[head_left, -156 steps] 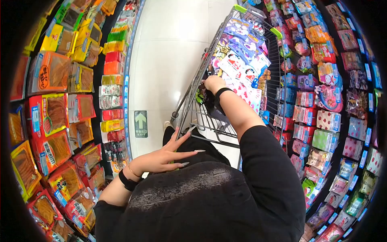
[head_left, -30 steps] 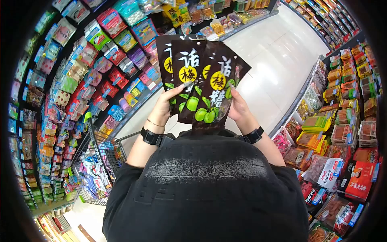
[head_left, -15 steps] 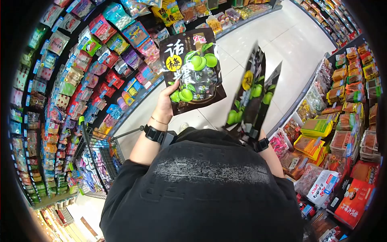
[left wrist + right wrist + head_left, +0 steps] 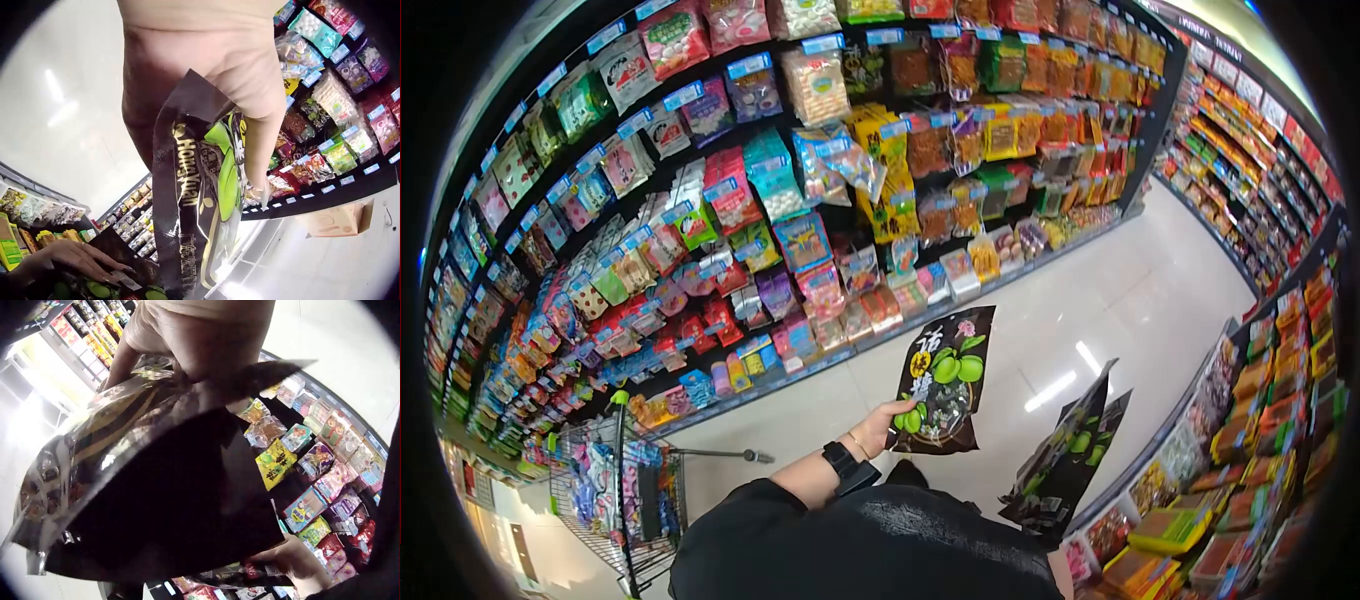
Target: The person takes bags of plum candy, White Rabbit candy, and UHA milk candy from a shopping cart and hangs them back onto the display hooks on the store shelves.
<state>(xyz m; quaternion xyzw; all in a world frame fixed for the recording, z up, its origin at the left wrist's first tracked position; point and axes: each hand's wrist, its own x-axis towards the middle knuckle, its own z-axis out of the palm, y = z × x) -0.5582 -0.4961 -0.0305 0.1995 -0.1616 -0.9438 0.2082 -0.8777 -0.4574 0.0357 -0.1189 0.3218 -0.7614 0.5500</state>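
Note:
In the head view the left hand [image 4: 878, 428] grips the lower left edge of a black candy bag [image 4: 945, 385] printed with green plums. The left wrist view shows that bag [image 4: 197, 206] from its side, between thumb and fingers of the left hand [image 4: 206, 75]. To the right, more black plum bags [image 4: 1065, 460] stand nearly edge-on in the head view, hiding the right hand there. In the right wrist view the right hand [image 4: 194, 337] pinches the top of these bags [image 4: 169, 487]; its fingers are partly covered.
A shopping cart [image 4: 615, 490] with colorful packages stands at the lower left. Shelves of hanging snack bags [image 4: 800, 250] run along the left and far side. At the right is another shelf of packaged snacks [image 4: 1180, 520], with pale floor tiles [image 4: 1090, 290] between.
Since a second ago, the fanned bags have been split between the two hands. The head view has tilted up toward the shelves, and both groups of bags appear lower in it.

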